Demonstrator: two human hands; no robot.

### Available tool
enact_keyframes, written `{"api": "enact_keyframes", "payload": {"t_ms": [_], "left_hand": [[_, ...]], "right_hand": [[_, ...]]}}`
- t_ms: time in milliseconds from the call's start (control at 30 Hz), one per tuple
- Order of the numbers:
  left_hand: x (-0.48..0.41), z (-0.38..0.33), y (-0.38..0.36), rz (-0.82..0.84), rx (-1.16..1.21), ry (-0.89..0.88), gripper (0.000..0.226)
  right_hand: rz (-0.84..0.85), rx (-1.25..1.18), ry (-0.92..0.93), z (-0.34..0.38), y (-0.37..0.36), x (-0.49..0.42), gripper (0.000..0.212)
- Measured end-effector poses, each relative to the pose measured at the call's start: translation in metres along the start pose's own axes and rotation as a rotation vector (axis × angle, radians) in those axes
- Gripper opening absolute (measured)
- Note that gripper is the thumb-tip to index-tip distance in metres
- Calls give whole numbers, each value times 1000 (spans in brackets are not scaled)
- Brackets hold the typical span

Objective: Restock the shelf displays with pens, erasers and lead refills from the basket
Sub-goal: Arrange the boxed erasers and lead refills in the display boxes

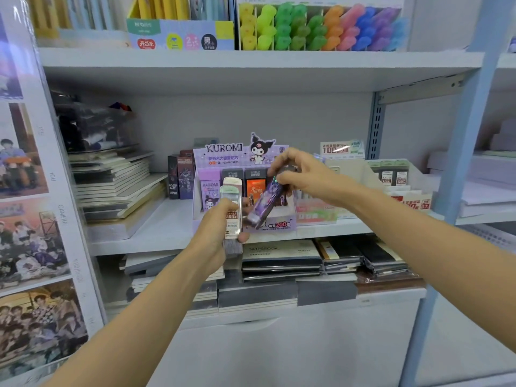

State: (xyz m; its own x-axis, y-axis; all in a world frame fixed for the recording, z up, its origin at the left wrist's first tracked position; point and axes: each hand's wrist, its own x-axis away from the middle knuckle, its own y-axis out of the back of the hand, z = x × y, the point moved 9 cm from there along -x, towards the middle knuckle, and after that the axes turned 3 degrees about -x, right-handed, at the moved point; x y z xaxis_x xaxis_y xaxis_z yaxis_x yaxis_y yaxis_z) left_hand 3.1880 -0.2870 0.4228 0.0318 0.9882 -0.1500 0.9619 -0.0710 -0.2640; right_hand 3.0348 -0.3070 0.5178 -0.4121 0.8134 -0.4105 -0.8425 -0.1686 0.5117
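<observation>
1. The right hand point(301, 177) pinched a purple refill case point(265, 202) by its top, tilted over the Kuromi display box point(279, 224); it could slip or topple the standing packs point(254, 188).
2. The left hand point(215, 236) gripped stacked refill cases point(232, 210) just left of it; they might slide apart.

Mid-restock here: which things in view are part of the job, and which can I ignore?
Job: purple refill case in right hand; clear refill cases in left hand; Kuromi display box; white refill display beside it.
Just lying about: highlighters above; notebooks below; photo posters at left.
</observation>
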Motion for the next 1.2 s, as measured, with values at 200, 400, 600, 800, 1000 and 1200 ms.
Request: {"api": "enact_keyframes", "payload": {"t_ms": [200, 400, 600, 800, 1000, 1200], "left_hand": [[-8, -6, 6, 29, -79, -105, 17], [-14, -1, 20, -26, -142, -143, 24], [-18, 7, 22, -22, -140, -128, 29], [-22, 11, 24, -2, -119, -115, 25], [-22, 14, 20, 33, -94, -103, 25], [-19, 13, 19, 69, -86, -94, 44]], "right_hand": [[-233, 335, 106, 18, 50, -14, 50], [-229, 566, 77, 1, 38, -34, 31], [-152, 738, 115, -9, 17, -46, 27], [-88, 773, 83, -16, 22, -49, 26], [24, 837, 19, -20, 21, -61, 18], [-25, 1020, 36, -22, 3, -69, 13]]}}
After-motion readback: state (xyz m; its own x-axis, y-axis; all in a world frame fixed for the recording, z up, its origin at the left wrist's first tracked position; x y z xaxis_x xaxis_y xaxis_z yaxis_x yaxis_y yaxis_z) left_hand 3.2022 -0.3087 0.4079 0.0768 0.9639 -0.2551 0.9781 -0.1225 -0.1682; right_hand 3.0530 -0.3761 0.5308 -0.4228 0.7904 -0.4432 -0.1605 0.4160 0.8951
